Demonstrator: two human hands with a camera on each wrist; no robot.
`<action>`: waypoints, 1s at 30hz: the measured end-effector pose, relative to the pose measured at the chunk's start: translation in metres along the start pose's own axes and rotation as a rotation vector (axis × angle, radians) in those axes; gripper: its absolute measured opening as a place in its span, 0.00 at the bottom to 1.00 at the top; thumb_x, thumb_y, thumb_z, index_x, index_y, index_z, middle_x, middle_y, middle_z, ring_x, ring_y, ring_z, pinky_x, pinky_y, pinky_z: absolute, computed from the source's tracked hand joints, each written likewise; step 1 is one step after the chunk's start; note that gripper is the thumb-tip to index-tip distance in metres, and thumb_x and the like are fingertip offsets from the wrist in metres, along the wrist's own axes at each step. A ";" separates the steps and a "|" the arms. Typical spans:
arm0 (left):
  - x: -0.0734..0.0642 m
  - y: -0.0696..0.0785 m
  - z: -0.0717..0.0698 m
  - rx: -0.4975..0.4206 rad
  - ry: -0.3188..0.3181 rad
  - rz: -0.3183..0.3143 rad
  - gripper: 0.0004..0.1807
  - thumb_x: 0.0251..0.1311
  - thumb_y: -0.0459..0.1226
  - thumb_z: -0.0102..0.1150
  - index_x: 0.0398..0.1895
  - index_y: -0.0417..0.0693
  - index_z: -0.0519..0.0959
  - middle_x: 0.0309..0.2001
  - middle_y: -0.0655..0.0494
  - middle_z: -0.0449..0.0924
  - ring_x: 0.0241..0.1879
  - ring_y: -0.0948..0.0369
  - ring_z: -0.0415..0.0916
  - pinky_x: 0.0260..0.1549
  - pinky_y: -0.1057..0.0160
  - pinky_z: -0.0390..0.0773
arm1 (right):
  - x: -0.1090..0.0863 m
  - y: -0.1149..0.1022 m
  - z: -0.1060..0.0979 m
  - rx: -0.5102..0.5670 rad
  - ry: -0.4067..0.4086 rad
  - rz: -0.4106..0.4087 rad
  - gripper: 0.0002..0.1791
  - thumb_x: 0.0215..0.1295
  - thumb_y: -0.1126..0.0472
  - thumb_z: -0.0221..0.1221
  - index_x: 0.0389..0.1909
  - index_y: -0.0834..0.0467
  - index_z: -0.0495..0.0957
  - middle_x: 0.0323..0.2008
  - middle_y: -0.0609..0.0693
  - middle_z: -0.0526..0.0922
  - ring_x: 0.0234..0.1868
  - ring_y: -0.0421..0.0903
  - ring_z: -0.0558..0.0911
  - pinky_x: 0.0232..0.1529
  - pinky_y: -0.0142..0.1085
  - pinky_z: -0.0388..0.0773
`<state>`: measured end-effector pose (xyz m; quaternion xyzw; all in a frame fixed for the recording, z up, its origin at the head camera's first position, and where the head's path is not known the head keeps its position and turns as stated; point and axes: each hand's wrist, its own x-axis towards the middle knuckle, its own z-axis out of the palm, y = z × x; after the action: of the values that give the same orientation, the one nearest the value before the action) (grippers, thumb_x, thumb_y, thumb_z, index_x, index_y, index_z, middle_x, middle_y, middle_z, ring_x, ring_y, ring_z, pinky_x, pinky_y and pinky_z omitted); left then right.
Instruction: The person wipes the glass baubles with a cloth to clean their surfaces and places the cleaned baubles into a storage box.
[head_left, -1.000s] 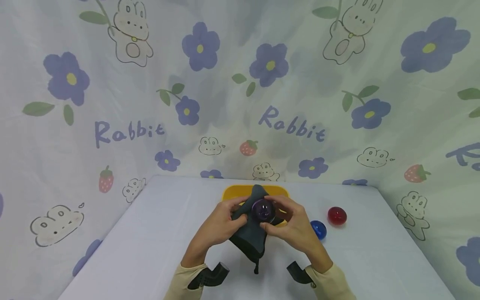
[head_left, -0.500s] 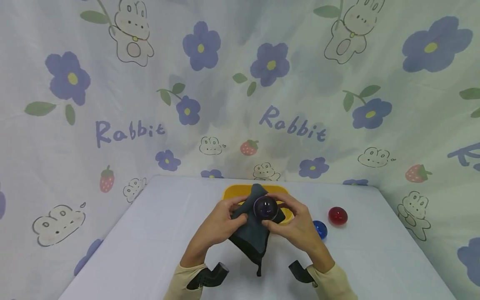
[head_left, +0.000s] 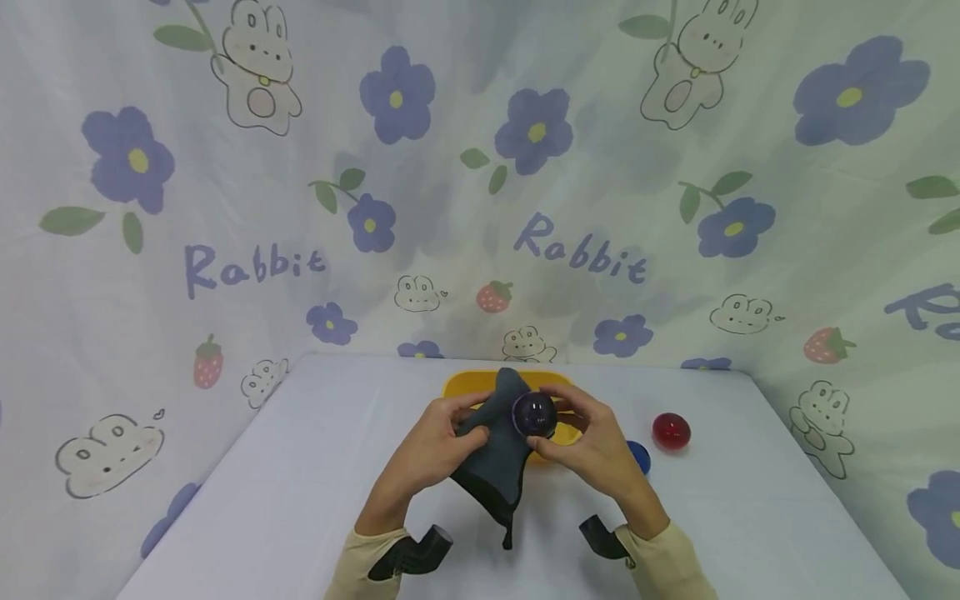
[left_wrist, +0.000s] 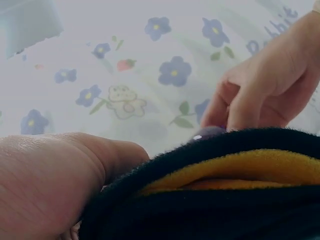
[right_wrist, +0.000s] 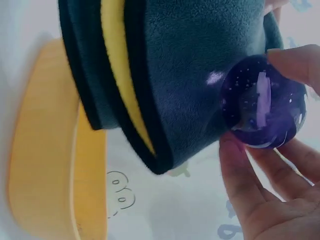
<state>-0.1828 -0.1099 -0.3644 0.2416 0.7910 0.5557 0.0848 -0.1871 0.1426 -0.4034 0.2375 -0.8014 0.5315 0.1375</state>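
Note:
A shiny, see-through purple ball (head_left: 536, 415) is held in my right hand (head_left: 588, 437), thumb on the near side and fingers on the far side. Speckles or bubbles show inside the ball (right_wrist: 265, 105) in the right wrist view. My left hand (head_left: 435, 442) pinches a dark grey-blue cloth (head_left: 495, 442), thumb in front and fingers mostly hidden behind. The cloth hangs in folds with a black edge, and a yellow inner side of the cloth (left_wrist: 240, 170) shows in the left wrist view. The ball lies against the cloth's surface or just beside it.
Behind the hands stands a yellow bin (head_left: 468, 383), partly covered by cloth and hands. A red ball (head_left: 671, 431) lies on the white table (head_left: 300, 467) to the right. Nearer my right wrist is a blue ball (head_left: 640, 456), partly hidden. A patterned curtain (head_left: 450, 183) surrounds the table.
The purple ball and right hand have shifted slightly right relative to the cloth, and the right hand now covers more of the blue ball. My left hand keeps its hold on the cloth.

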 end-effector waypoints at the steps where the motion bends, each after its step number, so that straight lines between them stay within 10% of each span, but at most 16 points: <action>1: 0.000 0.000 0.000 -0.006 0.002 0.000 0.32 0.69 0.32 0.54 0.75 0.35 0.66 0.54 0.31 0.84 0.31 0.51 0.90 0.33 0.60 0.88 | 0.000 0.001 0.000 -0.001 -0.005 0.011 0.36 0.53 0.63 0.76 0.65 0.55 0.77 0.61 0.55 0.82 0.53 0.50 0.83 0.60 0.41 0.82; 12: 0.002 -0.003 0.006 0.013 0.062 0.022 0.30 0.67 0.31 0.54 0.74 0.38 0.69 0.54 0.31 0.84 0.29 0.56 0.89 0.30 0.63 0.87 | 0.000 0.009 0.001 0.014 -0.049 0.133 0.34 0.52 0.61 0.76 0.63 0.56 0.78 0.58 0.57 0.82 0.53 0.52 0.86 0.59 0.49 0.83; 30: 0.007 -0.011 0.010 0.102 0.097 0.101 0.28 0.67 0.28 0.53 0.72 0.41 0.73 0.56 0.35 0.84 0.38 0.59 0.85 0.36 0.67 0.86 | -0.003 0.003 0.008 0.044 -0.175 0.037 0.29 0.51 0.59 0.77 0.57 0.50 0.81 0.51 0.47 0.82 0.49 0.44 0.86 0.53 0.32 0.84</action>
<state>-0.1879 -0.1012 -0.3769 0.2578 0.8084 0.5292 0.0059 -0.1861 0.1369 -0.4106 0.2710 -0.8028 0.5285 0.0522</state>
